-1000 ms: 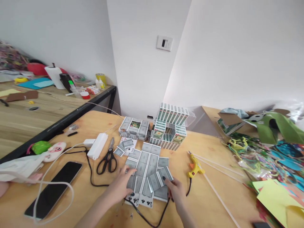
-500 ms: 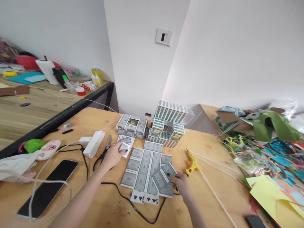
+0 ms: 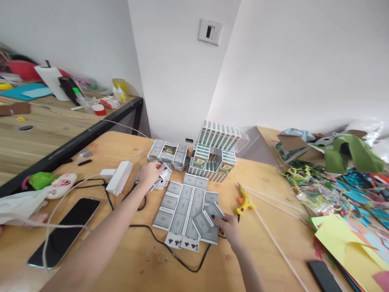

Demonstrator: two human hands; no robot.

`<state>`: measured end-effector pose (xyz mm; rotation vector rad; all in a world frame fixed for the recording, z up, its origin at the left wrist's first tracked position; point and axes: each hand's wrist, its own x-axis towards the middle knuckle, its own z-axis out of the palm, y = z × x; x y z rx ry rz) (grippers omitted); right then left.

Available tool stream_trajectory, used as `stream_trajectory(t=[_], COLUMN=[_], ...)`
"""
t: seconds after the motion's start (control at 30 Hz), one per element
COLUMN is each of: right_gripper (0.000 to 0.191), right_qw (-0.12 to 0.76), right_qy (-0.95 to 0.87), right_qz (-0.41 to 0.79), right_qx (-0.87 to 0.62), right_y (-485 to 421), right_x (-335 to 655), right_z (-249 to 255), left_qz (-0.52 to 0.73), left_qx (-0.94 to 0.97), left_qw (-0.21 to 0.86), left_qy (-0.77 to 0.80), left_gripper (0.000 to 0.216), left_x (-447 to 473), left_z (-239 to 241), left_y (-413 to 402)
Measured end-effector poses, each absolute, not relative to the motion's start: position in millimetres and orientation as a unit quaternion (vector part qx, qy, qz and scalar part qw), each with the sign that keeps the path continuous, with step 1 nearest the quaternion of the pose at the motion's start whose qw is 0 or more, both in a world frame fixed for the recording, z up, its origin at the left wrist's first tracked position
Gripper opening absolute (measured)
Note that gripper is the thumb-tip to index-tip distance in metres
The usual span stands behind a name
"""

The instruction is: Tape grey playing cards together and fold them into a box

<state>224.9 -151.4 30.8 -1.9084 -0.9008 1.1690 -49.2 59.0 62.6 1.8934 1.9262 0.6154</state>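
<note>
Wooden table [image 3: 267, 194]: left hand [image 3: 150, 172] grip pinching loose cards [image 3: 162, 178], right hand [image 3: 229, 228] on card mat [image 3: 190, 207].

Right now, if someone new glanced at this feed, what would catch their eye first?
Probably the sheet of joined playing cards lying face-down at the middle of the wooden table, with the right hand on its near right corner. Behind it, a stacked block of card boxes stands near the wall, and the left hand reaches to loose cards beside it. A yellow glue gun lies to the right of the sheet.
</note>
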Motion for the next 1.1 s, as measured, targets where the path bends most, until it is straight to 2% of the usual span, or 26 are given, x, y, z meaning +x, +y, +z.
stream_trajectory(t=[0.1, 0.17, 0.3, 0.47, 0.53, 0.63, 0.73, 0.9, 1.1], right_gripper=[0.028, 0.027, 0.021, 0.012, 0.014, 0.017, 0.024, 0.036, 0.049], right_qw=[0.358, 0.354, 0.346, 0.321, 0.309, 0.320, 0.405, 0.551, 0.566], right_qy=[-0.374, -0.397, -0.452, -0.525, -0.553, -0.565, -0.519, -0.372, -0.314], right_qz=[0.422, 0.391, 0.320, 0.238, 0.222, 0.190, 0.229, 0.399, 0.436], right_qx=[-0.744, -0.751, -0.758, -0.751, -0.741, -0.737, -0.717, -0.632, -0.626], right_y=[-151.4, -149.5, -140.3, -120.6, -110.6, -95.0, -83.8, -85.0, -98.9], right_x=[225.3, 227.3, 235.0, 244.0, 245.1, 244.0, 242.0, 239.5, 231.8], right_z=[31.5, 33.0, 49.0, 89.0, 102.3, 114.4, 119.2, 115.0, 95.9], left_qz=[0.282, 0.310, 0.295, 0.228, 0.201, 0.179, 0.186, 0.225, 0.186], left_qx=[0.687, 0.713, 0.804, 0.818, 0.810, 0.797, 0.760, 0.688, 0.662], left_qw=[0.100, 0.091, 0.177, 0.320, 0.360, 0.361, 0.347, 0.354, 0.323], left_qy=[0.662, 0.622, 0.485, 0.419, 0.418, 0.450, 0.517, 0.591, 0.651], left_gripper=[0.029, 0.029, 0.030, 0.051, 0.045, 0.024, 0.023, 0.029, 0.028], left_x=[-44.3, -39.0, -23.8, -6.9, -5.4, -10.7, -23.2, -46.0, -56.4], left_z=[65.8, 69.0, 77.1, 91.2, 94.1, 91.6, 84.0, 74.4, 68.2], left_y=[49.5, 41.8, 29.9, 20.1, 17.4, 13.0, 4.4, -17.9, -28.1])
